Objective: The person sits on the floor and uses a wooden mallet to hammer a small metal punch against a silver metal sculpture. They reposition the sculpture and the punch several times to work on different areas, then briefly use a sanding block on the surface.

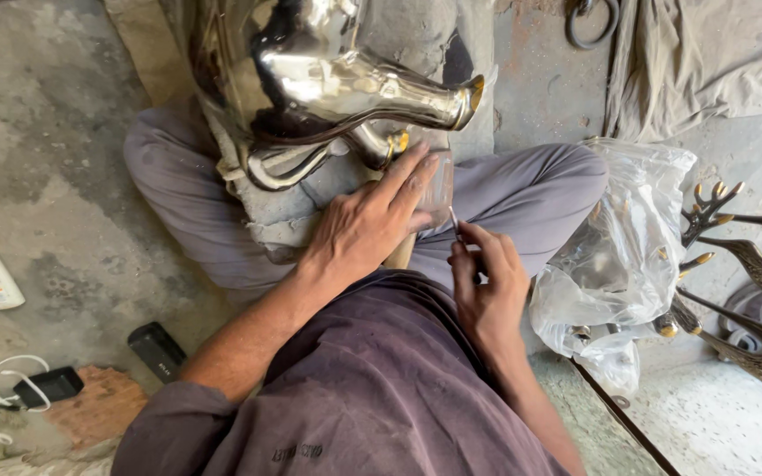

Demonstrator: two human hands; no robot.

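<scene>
- My right hand [487, 282] pinches a thin metal pin [453, 220], fingers closed tight on it, just below the polished metal animal figure [337, 79] on my lap.
- My left hand [368, 225] lies flat, fingers spread, under the figure's gold-tipped legs, touching a small clear piece [438, 189]; what that is, I can't tell.
- The figure's body already shines; I judge fine work near the legs remains.
- Right of the figure: a clear plastic bag [628, 238] and a dark antlered figure [751, 264].

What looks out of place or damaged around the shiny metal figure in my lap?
Nothing looks damaged. The polished metal figure rests on cloth across the lap; the left hand steadies it, and the right hand pinches a thin tool.
</scene>
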